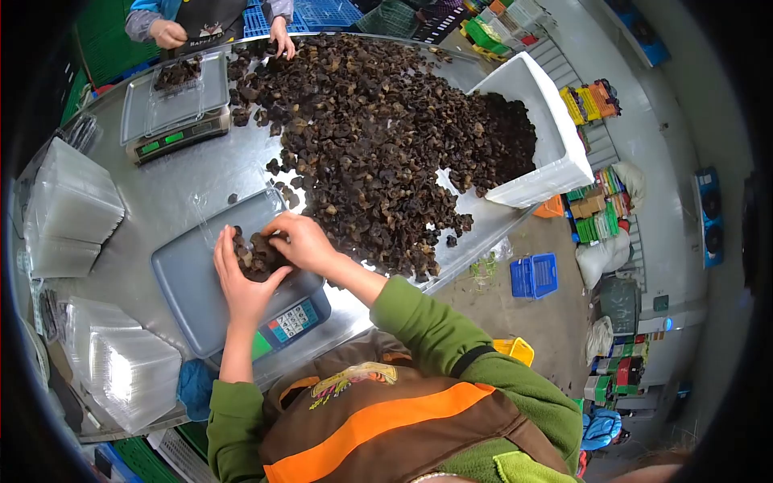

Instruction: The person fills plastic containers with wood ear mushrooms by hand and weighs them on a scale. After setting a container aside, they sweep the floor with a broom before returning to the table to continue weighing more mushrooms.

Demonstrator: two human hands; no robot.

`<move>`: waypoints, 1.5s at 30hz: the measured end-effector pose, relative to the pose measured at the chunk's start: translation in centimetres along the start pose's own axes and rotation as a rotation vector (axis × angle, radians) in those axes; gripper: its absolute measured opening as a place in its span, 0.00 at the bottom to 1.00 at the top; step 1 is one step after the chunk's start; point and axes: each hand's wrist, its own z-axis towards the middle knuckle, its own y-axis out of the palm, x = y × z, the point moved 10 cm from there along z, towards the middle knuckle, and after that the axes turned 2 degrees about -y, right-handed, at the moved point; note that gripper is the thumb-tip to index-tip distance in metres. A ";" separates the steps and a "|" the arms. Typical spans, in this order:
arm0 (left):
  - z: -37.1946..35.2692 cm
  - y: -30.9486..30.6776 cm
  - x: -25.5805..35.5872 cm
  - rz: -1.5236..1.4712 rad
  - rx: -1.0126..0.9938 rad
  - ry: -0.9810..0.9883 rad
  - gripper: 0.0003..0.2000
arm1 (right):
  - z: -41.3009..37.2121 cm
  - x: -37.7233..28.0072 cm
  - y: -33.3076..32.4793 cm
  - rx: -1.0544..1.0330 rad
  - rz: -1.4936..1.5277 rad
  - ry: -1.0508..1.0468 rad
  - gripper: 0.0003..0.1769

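Observation:
Dark brown, mushroom-like pieces [259,256] are gathered over the grey tray of a scale [189,274]. My left hand [241,278] cups them from the left side, fingers curved against the pieces. From the right, my right hand [304,241] pinches at the same cluster with bent fingers. The scale's keypad [294,320] shows below my right forearm. Just beyond my hands a big heap of the same dark pieces [362,145] spreads over the metal table, running into a tipped white foam box [543,169].
Stacks of clear plastic trays [76,205] stand at the left edge. Across the table, a co-worker's hands [168,34] are near a second scale [177,109] bearing a tray with some pieces. A blue basket [534,275] sits on the floor at the right.

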 end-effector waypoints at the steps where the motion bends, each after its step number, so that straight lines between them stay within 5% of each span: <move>1: 0.0 -0.1 0.4 0.018 0.038 0.050 0.56 | 0.0 0.4 -0.3 0.022 0.037 0.045 0.12; 5: -1.3 0.8 -0.2 0.104 0.006 0.003 0.51 | -0.8 -0.6 -1.5 -0.013 -0.037 -0.022 0.11; 7: -1.7 1.3 0.1 0.138 -0.041 0.084 0.51 | -1.8 1.7 -0.5 -0.072 0.144 0.246 0.20; 9: -1.7 0.8 0.7 0.134 -0.052 0.136 0.48 | -1.6 2.3 0.2 -0.093 0.160 0.236 0.28; 15: -3.1 3.2 -2.0 0.279 -0.154 0.008 0.30 | -1.2 3.2 1.5 -0.257 -0.039 0.122 0.18; 18: -3.3 0.5 0.2 0.186 0.098 0.115 0.32 | -0.9 2.5 1.0 -0.264 -0.153 0.102 0.23; 21: -3.3 -0.7 0.8 0.161 0.205 0.127 0.33 | -0.3 1.2 0.0 -0.257 -0.220 -0.148 0.21; 23: -3.7 -2.1 1.4 0.131 0.320 0.133 0.33 | 0.2 3.0 -0.7 -0.290 -0.197 0.009 0.16; 30: -9.9 -7.4 1.3 0.014 0.534 0.009 0.24 | -0.6 -2.6 -2.0 -0.354 -0.227 0.012 0.13; 31: -11.6 -8.6 1.1 0.025 0.544 -0.023 0.23 | -0.7 -2.3 -1.5 -0.395 -0.173 0.102 0.13; 34: -19.4 -12.7 -0.2 0.156 0.537 -0.084 0.16 | 0.4 -4.1 -3.2 -0.259 -0.281 -0.089 0.14; 37: -32.5 -19.1 -3.8 0.325 0.525 -0.440 0.12 | -1.0 -8.2 -4.6 -0.094 -0.246 -0.176 0.13; 41: -52.9 -31.3 1.1 0.651 1.047 -0.874 0.10 | -4.4 -12.5 -0.1 -0.242 -0.119 -0.238 0.10; 42: -57.2 -33.3 4.9 0.888 1.120 -0.795 0.10 | -5.4 -13.9 2.0 -0.304 -0.055 -0.296 0.09; 45: -72.5 -34.7 15.9 0.884 1.608 -1.021 0.14 | -8.7 -16.4 8.4 -0.541 0.056 -0.438 0.08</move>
